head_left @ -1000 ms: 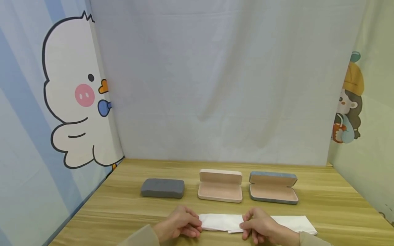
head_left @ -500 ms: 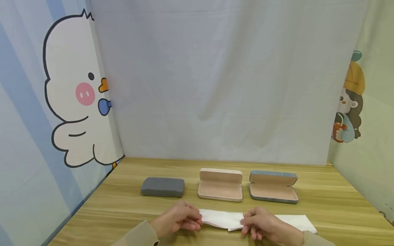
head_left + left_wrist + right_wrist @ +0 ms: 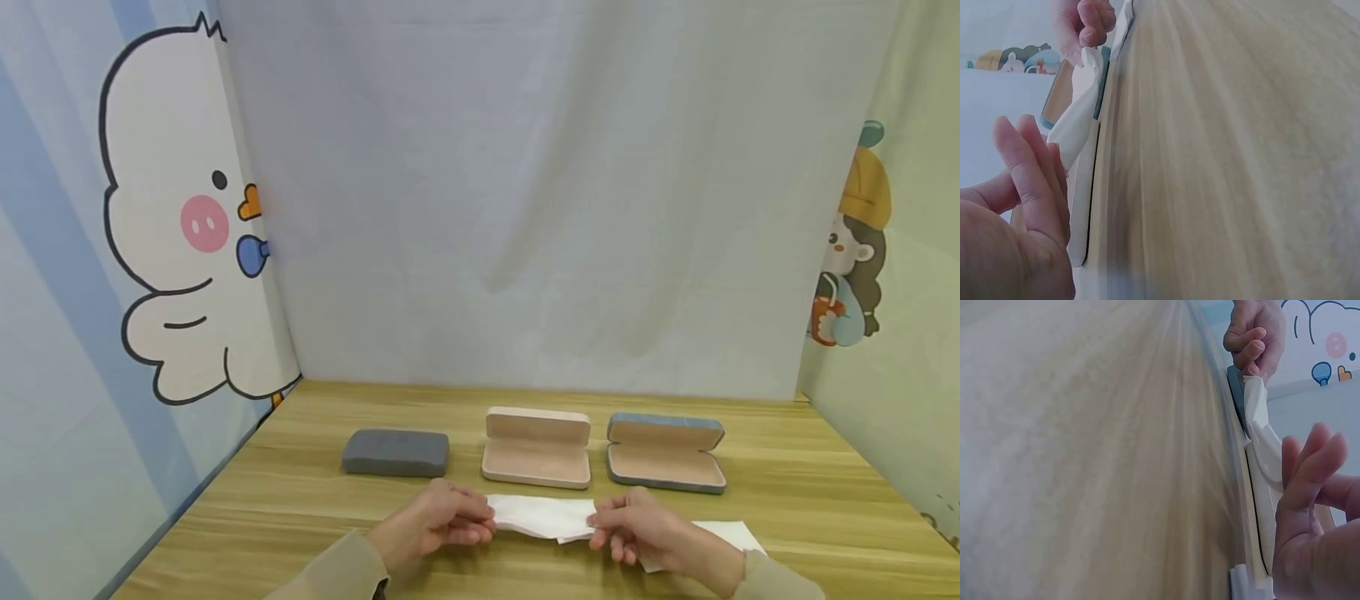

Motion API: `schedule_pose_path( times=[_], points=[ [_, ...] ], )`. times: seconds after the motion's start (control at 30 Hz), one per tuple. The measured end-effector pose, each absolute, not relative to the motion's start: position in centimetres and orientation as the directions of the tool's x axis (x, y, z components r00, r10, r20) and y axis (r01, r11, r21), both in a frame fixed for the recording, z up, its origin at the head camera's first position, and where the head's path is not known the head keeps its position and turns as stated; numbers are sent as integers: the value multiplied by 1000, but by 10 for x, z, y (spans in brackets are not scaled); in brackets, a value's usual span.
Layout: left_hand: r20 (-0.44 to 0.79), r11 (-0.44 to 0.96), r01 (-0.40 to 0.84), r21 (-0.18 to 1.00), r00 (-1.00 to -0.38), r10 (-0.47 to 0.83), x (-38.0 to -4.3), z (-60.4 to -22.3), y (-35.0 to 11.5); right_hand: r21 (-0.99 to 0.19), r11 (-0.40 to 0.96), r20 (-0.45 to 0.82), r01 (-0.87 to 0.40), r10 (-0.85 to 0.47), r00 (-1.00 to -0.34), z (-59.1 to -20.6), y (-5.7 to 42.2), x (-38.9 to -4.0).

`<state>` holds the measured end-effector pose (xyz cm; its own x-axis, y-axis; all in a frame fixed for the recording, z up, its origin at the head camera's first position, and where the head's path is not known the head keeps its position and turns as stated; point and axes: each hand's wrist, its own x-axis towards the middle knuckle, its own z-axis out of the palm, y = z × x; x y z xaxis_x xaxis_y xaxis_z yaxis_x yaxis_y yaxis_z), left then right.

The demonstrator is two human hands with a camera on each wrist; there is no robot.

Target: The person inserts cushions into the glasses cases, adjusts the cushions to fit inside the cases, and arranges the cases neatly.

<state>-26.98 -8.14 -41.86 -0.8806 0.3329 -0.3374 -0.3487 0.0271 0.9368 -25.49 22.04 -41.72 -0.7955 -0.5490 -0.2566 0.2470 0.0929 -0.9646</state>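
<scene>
folded white cloth (image 3: 542,515) held up just in front of open pale case (image 3: 536,482), left hand (image 3: 442,521) and right hand (image 3: 637,529) each pinching one end, probably light, soft, floppy, not fragile, best gripped at both ends so folds don't slip

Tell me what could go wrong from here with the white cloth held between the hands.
The cloth is limp and held only at its ends by the left hand and right hand, so its folds might slip open.
The right arm crosses above the other cloth and might drag it.
Moving forward, the hands may bump the open white case.
</scene>
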Motion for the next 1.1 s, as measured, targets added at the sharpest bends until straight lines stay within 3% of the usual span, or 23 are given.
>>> schedule_pose_path(
  times=[0.43,1.1],
  points=[
    [-321,15,-334,943,-892,317,-283,-409,-79,-964,89,-256,251,-572,-779,-419,227,-274],
    [-315,9,-325,946,-907,278,-310,-406,-75,-966,131,-257,221,-500,-827,-423,227,-301]
  ],
)
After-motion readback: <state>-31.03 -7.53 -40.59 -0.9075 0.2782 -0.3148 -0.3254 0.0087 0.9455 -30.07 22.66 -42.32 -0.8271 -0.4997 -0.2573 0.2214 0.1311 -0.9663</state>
